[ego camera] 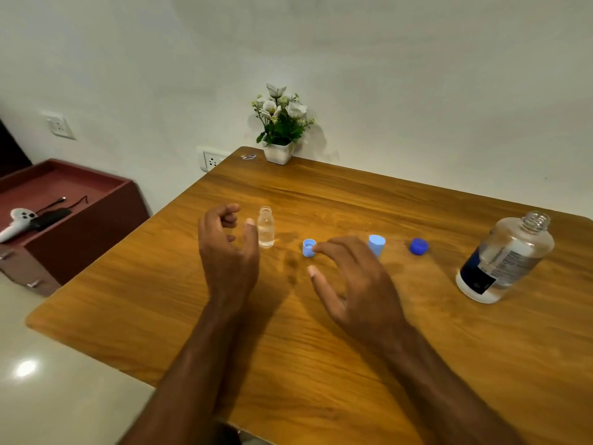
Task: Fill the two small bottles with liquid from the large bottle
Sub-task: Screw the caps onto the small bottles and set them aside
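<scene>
A small clear bottle (265,227) stands uncapped on the wooden table (417,332), with clear liquid in it. My left hand (229,248) hovers just left of it with fingers curled apart and the thumb close to the glass, holding nothing. A light blue cap (309,247) lies open side up. My right hand (353,277) is spread over the table, its index fingertip at that cap. Behind this hand shows a second light blue cap (377,244); what is under it is hidden. The large clear labelled bottle (503,258) stands open at the right, partly filled.
A dark blue cap (418,246) lies between the light blue cap and the large bottle. A potted white flower (280,130) stands at the table's far edge by the wall. Left of the table is a red cabinet (73,220) with a white controller (17,221) on it.
</scene>
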